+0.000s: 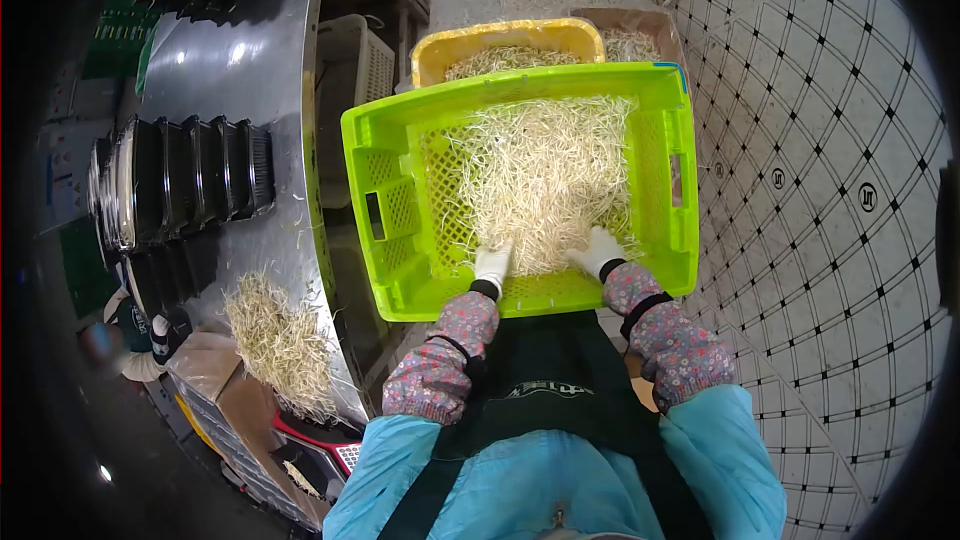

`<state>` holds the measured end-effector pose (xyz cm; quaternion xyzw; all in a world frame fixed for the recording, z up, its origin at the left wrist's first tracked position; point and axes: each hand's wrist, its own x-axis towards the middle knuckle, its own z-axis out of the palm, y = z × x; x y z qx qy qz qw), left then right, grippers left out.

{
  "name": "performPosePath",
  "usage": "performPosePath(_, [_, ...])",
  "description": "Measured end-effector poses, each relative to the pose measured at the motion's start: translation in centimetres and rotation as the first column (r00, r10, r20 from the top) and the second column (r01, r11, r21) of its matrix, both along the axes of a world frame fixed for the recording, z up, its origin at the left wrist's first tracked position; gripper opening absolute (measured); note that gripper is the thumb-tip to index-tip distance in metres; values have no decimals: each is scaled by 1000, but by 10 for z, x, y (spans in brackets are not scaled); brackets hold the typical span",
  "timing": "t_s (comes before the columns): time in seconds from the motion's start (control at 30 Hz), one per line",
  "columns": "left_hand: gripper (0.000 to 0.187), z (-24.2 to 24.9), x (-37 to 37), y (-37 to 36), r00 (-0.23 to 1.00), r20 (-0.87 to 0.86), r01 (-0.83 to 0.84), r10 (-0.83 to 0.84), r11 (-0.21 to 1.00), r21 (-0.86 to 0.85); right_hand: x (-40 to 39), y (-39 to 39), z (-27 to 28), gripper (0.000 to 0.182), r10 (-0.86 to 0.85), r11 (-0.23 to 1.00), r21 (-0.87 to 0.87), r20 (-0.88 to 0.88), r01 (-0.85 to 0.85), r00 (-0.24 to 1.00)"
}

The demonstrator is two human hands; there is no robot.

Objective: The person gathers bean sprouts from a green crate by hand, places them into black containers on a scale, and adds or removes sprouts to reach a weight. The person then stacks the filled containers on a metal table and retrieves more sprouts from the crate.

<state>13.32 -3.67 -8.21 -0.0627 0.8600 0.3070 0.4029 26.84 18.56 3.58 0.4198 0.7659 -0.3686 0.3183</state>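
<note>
A large heap of pale bean sprouts (550,165) lies in a bright green plastic crate (365,145) in front of my body. My left hand (492,262), in a white glove, is at the near left of the heap, its fingers closed into the sprouts with the tips hidden. At the near right, my right hand (597,252), also white-gloved, grips into the sprouts, its thumb turned inward and its fingertips partly buried. Both wrists reach over the crate's near wall.
Behind the crate stand a yellow bin (510,35) and a cardboard box (665,30), both with sprouts. On the metal table (235,230) at left are black trays (180,180) and loose sprouts (280,340). A person (135,340) is at far left. Patterned floor (800,140) lies right.
</note>
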Motion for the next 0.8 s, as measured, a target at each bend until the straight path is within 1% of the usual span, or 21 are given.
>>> performPosePath(0.03, [76,-22,12,7,997,80,9,-9,1000,-1,-9,-9,-1,75,1,1000,1,0,-1,1000])
performPosePath(0.1, [68,-8,34,36,964,265,-48,-6,979,198,-23,-24,-11,78,29,981,-192,40,-21,999])
performPosePath(0.13, [68,5,35,44,965,262,-47,-6,979,198,-27,-28,-16,78,29,981,-192,36,-22,999])
performPosePath(0.2, [56,37,37,54,873,480,-196,85,963,185,-30,-34,-23,69,-74,952,-295,40,82,996])
performPosePath(0.23, [56,54,39,52,873,480,-195,86,963,183,-26,-32,-8,69,-75,951,-297,41,83,996])
performPosePath(0.3, [50,92,41,43,869,480,-308,121,891,334,-16,-23,42,69,-264,871,-478,-258,115,929])
performPosePath(0.33, [50,116,40,47,870,476,-309,124,891,333,-8,-29,34,66,-238,905,-407,-246,122,940])
performPosePath(0.37, [48,138,39,51,902,399,-337,165,848,410,-14,-27,45,66,-237,905,-407,-250,120,939])
performPosePath(0.4, [47,150,37,55,923,322,-352,210,799,488,-23,-23,65,70,-251,912,-386,-266,136,931])
performPosePath(0.43, [47,147,26,59,925,319,-348,207,797,493,-30,-18,75,75,-265,919,-363,-285,151,921])
performPosePath(0.47, [48,142,7,62,946,287,-271,148,849,453,-29,-21,45,81,-343,914,-356,-422,194,839])
performPosePath(0.5, [49,136,-10,62,962,260,-191,88,895,404,-33,-17,31,81,-344,913,-359,-423,194,838])
performPosePath(0.53, [56,129,-29,66,982,187,-52,-6,952,302,-44,-6,17,86,-170,977,-190,-432,94,886])
performPosePath(0.57, [69,124,-53,68,977,140,131,-162,970,204,-55,8,8,90,7,1000,-18,-408,-15,913])
performPosePath(0.6, [79,5,-72,29,996,94,-19,-14,940,340,-64,28,8,90,5,1000,-17,-410,-13,912])
performPosePath(0.63, [89,-99,-91,-5,990,67,-138,121,864,485,-72,50,12,92,-8,999,38,-347,22,938])
performPosePath(0.67, [91,-43,-97,17,991,-119,-25,60,961,276,-77,62,12,94,-24,994,93,-282,52,959])
performPosePath(0.7, [92,30,-105,46,966,-255,36,-31,999,18,-81,60,-1,94,-26,994,91,-279,53,960])
performPosePath(0.73, [91,35,-101,57,978,-204,-35,51,996,81,-86,53,-25,90,-93,958,227,-327,173,940])
performPosePath(0.77, [78,17,-97,65,980,-152,-90,128,968,232,-93,44,-47,86,-148,890,351,-383,292,912])
performPosePath(0.8, [75,5,-87,75,988,-62,-120,141,956,267,-102,24,-60,72,-173,866,384,-370,320,913])
